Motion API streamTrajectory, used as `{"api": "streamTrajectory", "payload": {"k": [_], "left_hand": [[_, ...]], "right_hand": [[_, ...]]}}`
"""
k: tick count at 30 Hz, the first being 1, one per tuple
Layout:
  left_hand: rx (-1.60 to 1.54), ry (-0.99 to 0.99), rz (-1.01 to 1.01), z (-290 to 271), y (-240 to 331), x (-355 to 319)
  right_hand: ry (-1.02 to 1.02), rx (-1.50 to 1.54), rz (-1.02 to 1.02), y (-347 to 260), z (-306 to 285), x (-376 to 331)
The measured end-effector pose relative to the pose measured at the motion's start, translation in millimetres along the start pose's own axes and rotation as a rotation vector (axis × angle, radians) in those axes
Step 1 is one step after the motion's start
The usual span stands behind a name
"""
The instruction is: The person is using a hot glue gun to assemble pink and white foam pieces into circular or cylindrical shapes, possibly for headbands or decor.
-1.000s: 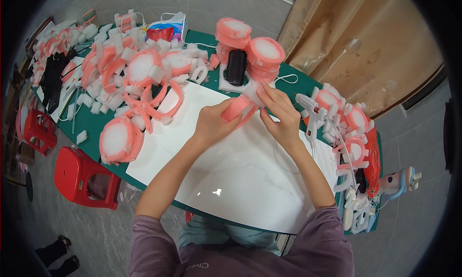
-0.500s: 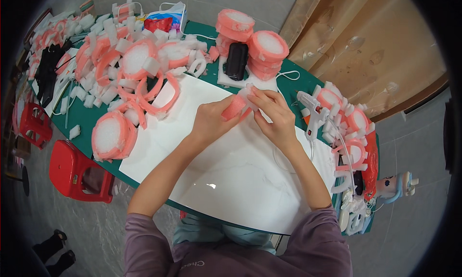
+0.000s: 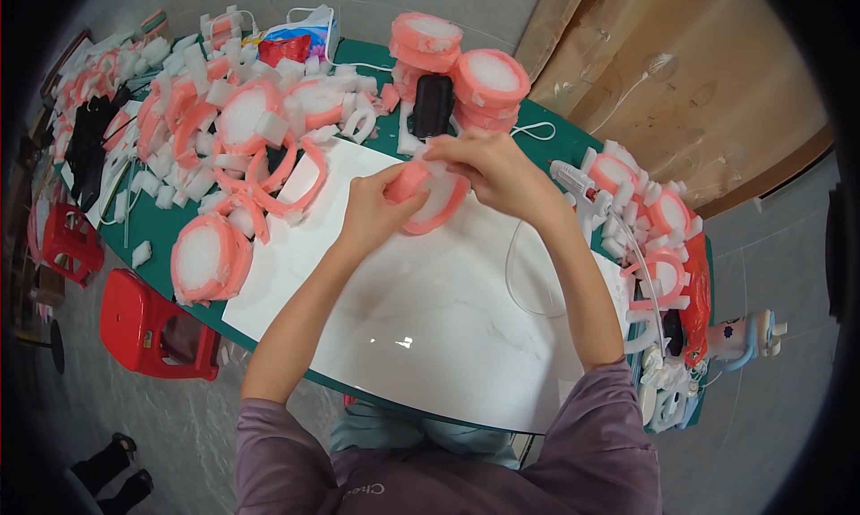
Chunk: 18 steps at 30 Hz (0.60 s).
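Observation:
Between my hands, over the white board (image 3: 430,336), is a round foam disc (image 3: 442,197) with a pink rim and a white middle. My left hand (image 3: 376,209) grips its left side, thumb over the pink rim. My right hand (image 3: 497,170) is closed at the disc's upper edge, its fingers pinched together there. Some white material shows under those fingertips, partly hidden. A glue gun (image 3: 573,180), white with a cable, lies on the green table to the right of my right hand. Just beyond my hands stands a black case (image 3: 434,106).
Pink-rimmed foam discs (image 3: 491,78) are stacked at the back. Foam rings and white scraps heap up at the left, with one thick disc (image 3: 210,257) near the edge. More foam pieces (image 3: 667,212) crowd the right. A red stool (image 3: 148,322) stands at the left.
The foam disc has turned from edge-on to show its white face and come slightly nearer. My right hand has shifted left and up over its upper edge.

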<state>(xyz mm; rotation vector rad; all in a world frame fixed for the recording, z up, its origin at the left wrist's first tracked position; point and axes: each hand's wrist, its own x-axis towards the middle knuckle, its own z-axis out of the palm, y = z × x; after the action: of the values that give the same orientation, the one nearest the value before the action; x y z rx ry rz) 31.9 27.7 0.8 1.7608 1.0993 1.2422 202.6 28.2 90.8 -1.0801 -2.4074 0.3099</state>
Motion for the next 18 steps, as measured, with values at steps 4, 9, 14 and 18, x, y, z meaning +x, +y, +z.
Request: {"api": "streamTrajectory", "payload": {"k": [4,9,14,18], "left_hand": [[-0.155,-0.015,-0.065,-0.9,-5.3,5.1],[-0.333,-0.033,-0.15,0.0,-14.7,7.9],[-0.335,-0.034,-0.159,-0.5,-14.3,7.4],[-0.318,-0.033,-0.149,-1.4,-13.1,7.3]], "right_hand": [[-0.12,-0.073,-0.026,6.8,-3.5,25.8],[-0.135,-0.023,0.119,12.6,2.9,40.7],[-0.198,-0.055,0.141,6.0,0.1,38.2],[-0.164,-0.036,0.121,2.9,-3.2,36.5]]}}
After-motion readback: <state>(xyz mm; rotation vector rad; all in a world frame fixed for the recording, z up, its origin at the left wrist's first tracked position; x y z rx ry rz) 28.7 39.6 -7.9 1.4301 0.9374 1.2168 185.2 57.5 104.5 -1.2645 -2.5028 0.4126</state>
